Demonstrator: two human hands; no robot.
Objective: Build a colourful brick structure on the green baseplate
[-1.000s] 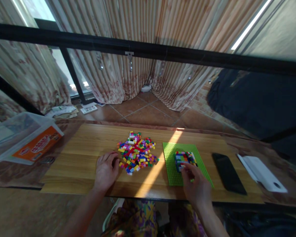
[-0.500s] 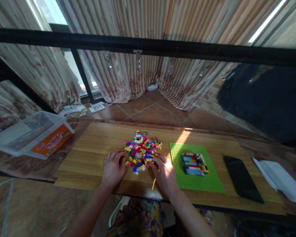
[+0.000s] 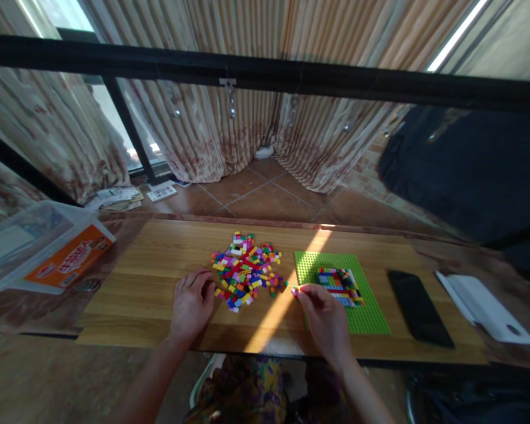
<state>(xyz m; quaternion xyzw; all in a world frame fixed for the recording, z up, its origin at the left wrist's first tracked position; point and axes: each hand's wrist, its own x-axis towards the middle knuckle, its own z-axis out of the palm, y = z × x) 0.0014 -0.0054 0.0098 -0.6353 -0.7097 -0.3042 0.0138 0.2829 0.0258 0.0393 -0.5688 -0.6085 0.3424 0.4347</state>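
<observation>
A spread pile of small toy building bricks (image 3: 247, 268) in many colours lies on the wooden board. At its left edge rests my left hand (image 3: 193, 303), fingers loosely curled, a gap between thumb and forefinger, nothing seen in it. My right hand (image 3: 324, 312) pinches a small toy brick (image 3: 295, 291) at its fingertips, near the left edge of the green baseplate (image 3: 373, 315). The brick's shape is too small to make out. A low, multicoloured brick build (image 3: 335, 288) stands on the baseplate, partly hidden behind my right hand.
A black phone (image 3: 419, 309) lies right of the baseplate, with a white flat object (image 3: 486, 306) beyond it. At the left stands a clear plastic box (image 3: 48, 247) with an orange label. A black rail (image 3: 265, 73) crosses in front of the curtains.
My right hand has moved right from the pile to the baseplate's left edge, with a small brick at its fingertips. My left hand stays beside the pile. The view has shifted slightly.
</observation>
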